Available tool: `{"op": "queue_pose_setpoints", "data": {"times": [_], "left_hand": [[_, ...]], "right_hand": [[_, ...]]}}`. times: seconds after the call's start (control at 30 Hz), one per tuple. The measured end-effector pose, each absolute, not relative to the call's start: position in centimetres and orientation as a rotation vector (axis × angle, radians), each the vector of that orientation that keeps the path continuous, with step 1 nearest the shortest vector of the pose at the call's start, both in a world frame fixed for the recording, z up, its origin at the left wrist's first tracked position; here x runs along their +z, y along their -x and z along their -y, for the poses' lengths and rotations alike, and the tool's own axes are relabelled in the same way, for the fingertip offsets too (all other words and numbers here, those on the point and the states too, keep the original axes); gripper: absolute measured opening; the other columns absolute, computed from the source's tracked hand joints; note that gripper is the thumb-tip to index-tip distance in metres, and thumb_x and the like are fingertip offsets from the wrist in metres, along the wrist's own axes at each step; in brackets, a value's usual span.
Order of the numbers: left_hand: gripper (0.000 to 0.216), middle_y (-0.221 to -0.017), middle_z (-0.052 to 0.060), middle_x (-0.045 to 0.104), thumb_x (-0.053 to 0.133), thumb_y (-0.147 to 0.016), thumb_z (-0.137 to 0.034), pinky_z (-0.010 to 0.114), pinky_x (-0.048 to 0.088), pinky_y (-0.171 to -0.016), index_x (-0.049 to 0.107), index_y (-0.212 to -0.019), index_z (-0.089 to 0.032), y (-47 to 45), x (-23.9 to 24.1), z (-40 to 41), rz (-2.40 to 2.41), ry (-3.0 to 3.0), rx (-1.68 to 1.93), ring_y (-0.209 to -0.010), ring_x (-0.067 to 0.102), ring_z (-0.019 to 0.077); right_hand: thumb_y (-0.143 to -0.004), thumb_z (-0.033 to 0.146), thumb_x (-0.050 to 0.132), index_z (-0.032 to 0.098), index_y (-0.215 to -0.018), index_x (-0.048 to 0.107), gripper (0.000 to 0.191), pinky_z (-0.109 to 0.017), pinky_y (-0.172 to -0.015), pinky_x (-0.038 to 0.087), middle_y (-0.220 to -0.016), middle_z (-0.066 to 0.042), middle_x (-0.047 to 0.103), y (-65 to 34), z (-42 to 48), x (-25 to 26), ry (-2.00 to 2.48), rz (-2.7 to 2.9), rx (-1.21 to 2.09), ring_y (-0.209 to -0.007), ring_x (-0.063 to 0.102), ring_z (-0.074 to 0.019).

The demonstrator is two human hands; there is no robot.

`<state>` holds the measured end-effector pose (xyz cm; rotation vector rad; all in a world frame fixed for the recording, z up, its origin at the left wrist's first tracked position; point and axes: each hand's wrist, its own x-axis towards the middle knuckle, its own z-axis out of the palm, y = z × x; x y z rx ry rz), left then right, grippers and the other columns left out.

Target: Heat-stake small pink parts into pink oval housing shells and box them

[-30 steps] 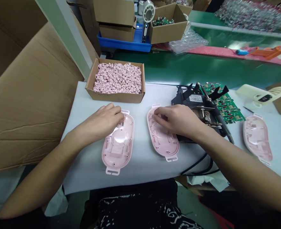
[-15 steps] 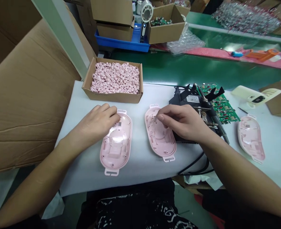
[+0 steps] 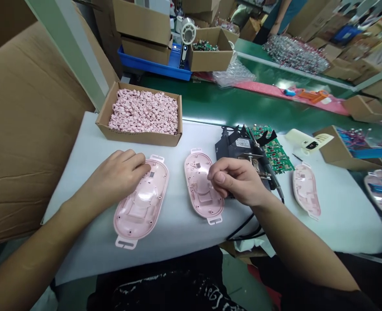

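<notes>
Noting two oval shells of glossy pink plastic side by side on a white sheet, inner faces up, with ribs, screw bosses and a slotted tab at each end. The left shell has a clear round dome at its centre; the middle shell lies just to its right, angled slightly.

Left hand: half-curled, not gripping, fingers resting on the upper end of the left shell. Right hand: closed, thumb pressed to forefinger, just over the right edge of the middle shell. Cannot tell whether anything small sits in the pinch.

A third pink shell lies further right on the sheet. Behind the hands, a cardboard box is heaped with small pink rubbery pieces. Right of it stands a black metal tool stand with a bright steel spring, beside a green circuit board. A black cable curves over the near edge of the sheet. Beyond lies a green bench, with crinkled bubble wrap and a blue tray under stacked cartons.
</notes>
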<state>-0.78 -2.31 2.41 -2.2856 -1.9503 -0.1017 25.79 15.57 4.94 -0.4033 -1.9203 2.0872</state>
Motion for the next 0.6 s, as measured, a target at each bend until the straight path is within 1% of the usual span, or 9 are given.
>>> {"op": "queue_pose_setpoints", "data": {"times": [0.13,0.27,0.33,0.4,0.43,0.5,0.6], "left_hand": [[0.027,-0.088,0.008,0.061,0.044,-0.099,-0.015,0.038,0.039,-0.071,0.071,-0.092,-0.019,0.9,2.0,2.4,1.946,2.281,-0.186,-0.082,0.052,0.0243],[0.027,-0.087,0.006,0.060,0.048,-0.102,-0.026,0.037,0.042,-0.075,0.072,-0.092,-0.017,1.0,1.5,2.5,1.950,2.287,-0.352,-0.081,0.052,0.0221],[0.027,-0.087,0.006,0.059,0.050,-0.102,-0.028,0.037,0.043,-0.076,0.072,-0.094,-0.016,0.8,1.4,2.6,1.970,2.265,-0.392,-0.081,0.051,0.0218],[0.025,-0.090,0.006,0.059,0.051,-0.102,-0.029,0.037,0.044,-0.076,0.073,-0.101,-0.016,0.7,1.3,2.7,2.014,2.222,-0.431,-0.082,0.050,0.0219],[0.024,-0.092,0.007,0.059,0.053,-0.101,-0.030,0.038,0.045,-0.078,0.072,-0.105,-0.016,0.6,1.3,2.7,2.051,2.195,-0.473,-0.084,0.050,0.0224],[0.027,-0.101,0.008,0.058,0.058,-0.098,-0.033,0.039,0.047,-0.086,0.070,-0.116,-0.017,0.5,1.3,2.6,2.180,2.135,-0.601,-0.094,0.052,0.0243],[0.050,-0.123,0.010,0.057,0.067,-0.091,-0.039,0.041,0.047,-0.099,0.058,-0.136,-0.018,0.7,1.4,2.5,2.548,2.030,-0.809,-0.115,0.052,0.0278]], "right_hand": [[-0.092,0.036,0.070,0.020,-0.091,0.069,0.016,-0.017,-0.042,0.040,-0.054,0.005,0.056,-25.7,-15.5,4.5,0.331,1.886,2.100,-0.043,0.048,-0.0055],[-0.094,0.033,0.067,0.020,-0.093,0.069,0.013,-0.017,-0.042,0.039,-0.054,0.005,0.056,-25.6,-15.3,4.3,0.290,1.888,2.102,-0.043,0.048,-0.0054],[-0.095,0.034,0.066,0.020,-0.092,0.068,0.014,-0.017,-0.043,0.038,-0.053,0.006,0.055,-25.5,-15.2,4.4,0.303,1.907,2.098,-0.044,0.047,-0.0055],[-0.096,0.035,0.065,0.021,-0.094,0.067,0.014,-0.018,-0.044,0.039,-0.055,0.006,0.055,-25.4,-15.2,4.9,0.346,1.986,2.064,-0.046,0.048,-0.0062],[-0.096,0.035,0.064,0.021,-0.095,0.067,0.014,-0.019,-0.046,0.041,-0.058,0.005,0.057,-25.3,-15.2,5.2,0.383,2.058,2.006,-0.049,0.050,-0.0068],[-0.097,0.036,0.063,0.022,-0.099,0.068,0.015,-0.021,-0.054,0.045,-0.067,0.003,0.062,-25.1,-15.6,5.8,0.476,2.232,1.786,-0.058,0.056,-0.0087],[-0.097,0.037,0.061,0.023,-0.104,0.069,0.017,-0.027,-0.069,0.051,-0.087,-0.002,0.070,-24.7,-16.5,6.5,0.565,2.450,1.369,-0.077,0.064,-0.0134]]}}
